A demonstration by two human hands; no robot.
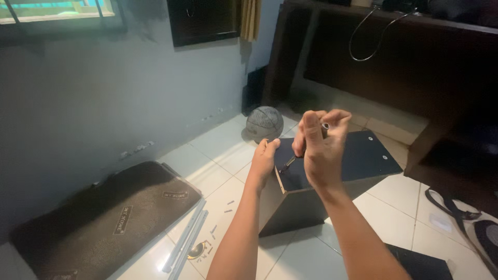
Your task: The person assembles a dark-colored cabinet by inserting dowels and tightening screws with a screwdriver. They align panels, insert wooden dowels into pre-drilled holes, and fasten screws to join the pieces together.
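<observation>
A dark box-like furniture piece [358,155] with light raw edges stands on the white tiled floor. My left hand [264,158] rests against its near left corner, fingers curled on the edge. My right hand [320,142] is raised above the top panel, fingers closed around a small tool, likely a screwdriver [287,165], whose thin tip points down at the panel near the left edge. Two screw heads [370,139] show on the far side of the top panel.
A grey basketball [264,123] lies beyond the box near the wall. A dark mat [104,218], metal rails [187,238] and loose screws [220,207] lie at the left. Another dark panel [423,264] lies at lower right beside a patterned rug [480,228]. A dark desk stands at the right.
</observation>
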